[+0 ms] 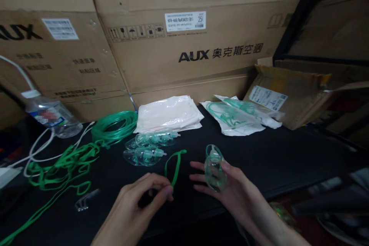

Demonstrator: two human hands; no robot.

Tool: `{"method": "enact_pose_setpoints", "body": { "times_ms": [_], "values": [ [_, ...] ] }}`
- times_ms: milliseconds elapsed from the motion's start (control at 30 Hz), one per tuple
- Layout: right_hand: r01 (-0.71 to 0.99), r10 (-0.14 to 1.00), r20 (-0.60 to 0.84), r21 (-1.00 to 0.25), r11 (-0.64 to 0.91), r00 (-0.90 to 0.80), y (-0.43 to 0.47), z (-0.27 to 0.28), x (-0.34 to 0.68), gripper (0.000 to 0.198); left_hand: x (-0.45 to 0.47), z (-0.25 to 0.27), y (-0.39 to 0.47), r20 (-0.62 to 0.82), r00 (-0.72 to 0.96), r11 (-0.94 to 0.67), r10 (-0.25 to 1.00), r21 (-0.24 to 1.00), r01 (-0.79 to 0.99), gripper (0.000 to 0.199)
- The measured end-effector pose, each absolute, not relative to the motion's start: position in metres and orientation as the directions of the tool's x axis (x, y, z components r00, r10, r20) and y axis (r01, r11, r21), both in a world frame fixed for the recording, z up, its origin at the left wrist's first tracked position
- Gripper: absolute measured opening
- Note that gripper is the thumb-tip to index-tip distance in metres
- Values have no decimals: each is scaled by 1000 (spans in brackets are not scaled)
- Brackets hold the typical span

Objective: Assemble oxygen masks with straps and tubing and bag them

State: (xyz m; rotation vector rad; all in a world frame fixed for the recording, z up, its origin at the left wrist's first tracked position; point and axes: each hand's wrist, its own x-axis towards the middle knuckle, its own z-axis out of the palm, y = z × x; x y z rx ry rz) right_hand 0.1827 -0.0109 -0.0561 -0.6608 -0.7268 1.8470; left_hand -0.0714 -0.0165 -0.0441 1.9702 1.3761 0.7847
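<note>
Between thumb and fingers, my left hand [144, 196] pinches a green elastic strap [176, 171], whose loop sticks up away from me. To its right, my right hand [230, 188] holds a clear, green-tinted oxygen mask [215, 169], thumb on its edge and the other fingers spread behind it. Strap and mask are apart. Just beyond my left hand lie several more clear masks [144, 155] in two rows. A tangle of green straps [69, 161] spreads over the left of the black table, with small clear plastic pieces [83, 201] close by.
Coiled green tubing [115, 127] lies at the back left beside white packets [170, 113]. Bagged green tubing sets [233, 115] lie farther right, near an open carton [276, 92]. A plastic bottle [54, 113] and white cable [37, 159] are at left. Large cardboard boxes [155, 69] wall the back.
</note>
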Motion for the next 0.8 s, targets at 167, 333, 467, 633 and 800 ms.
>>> {"method": "enact_pose_setpoints", "body": {
  "times_ms": [167, 333, 467, 633, 800],
  "values": [
    [-408, 927, 10, -900, -155, -375, -18, -49, 187, 42, -67, -51, -16, 2, 243, -137, 970, 832, 538, 24],
    [-272, 866, 85, -961, -59, -492, -18, -52, 181, 45, -50, -49, -13, -107, 282, -2, 954, 933, 361, 26],
    [-252, 874, 72, -966, -59, -481, -13, -55, 177, 41, -47, -46, -14, -159, 324, 71, 933, 961, 268, 31],
    [-192, 893, 37, -980, -56, -449, -7, -52, 177, 32, -55, -41, -24, -96, 346, 40, 933, 985, 165, 30],
    [-182, 903, -20, -977, -108, -429, -5, -48, 176, 35, -57, -39, -30, 30, 362, -130, 932, 959, 253, 22]
  ]
}}
